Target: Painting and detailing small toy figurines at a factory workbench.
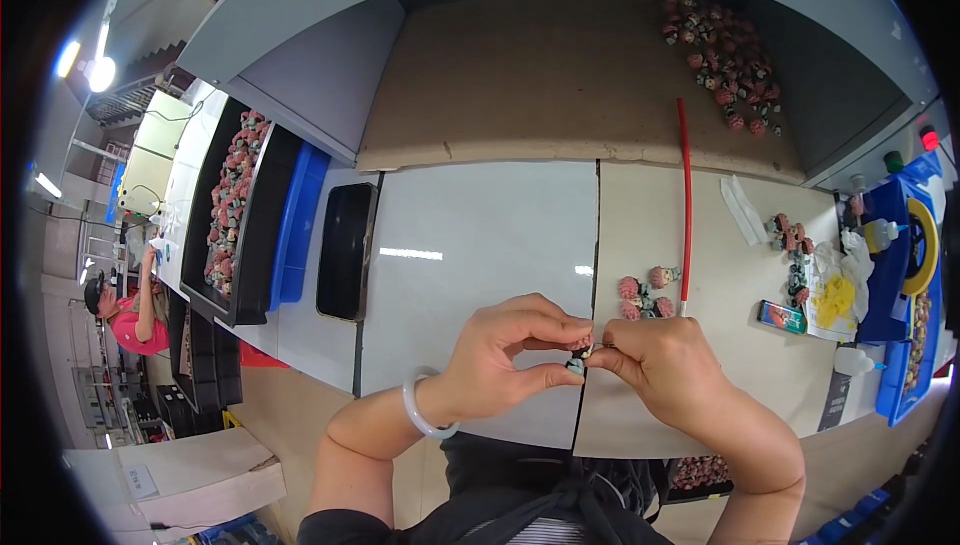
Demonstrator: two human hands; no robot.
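Between the thumb and fingers of my left hand is a small figurine with pink hair and a pale green lower part. My right hand is closed in a pinch, its fingertips right beside the figurine; what they hold is too small to make out. A long red stick with a pale lower end runs up from behind my right knuckles; whether it is held or only lies there, I cannot tell. Just beyond that hand lie several similar figurines, pink-haired.
A black tray full of figurines and a blue bin stand left. Nearby lies a dark phone-like slab. More figurines fill the shelf's far right. Stained paper, bottles and a blue crate are right. A co-worker is far left.
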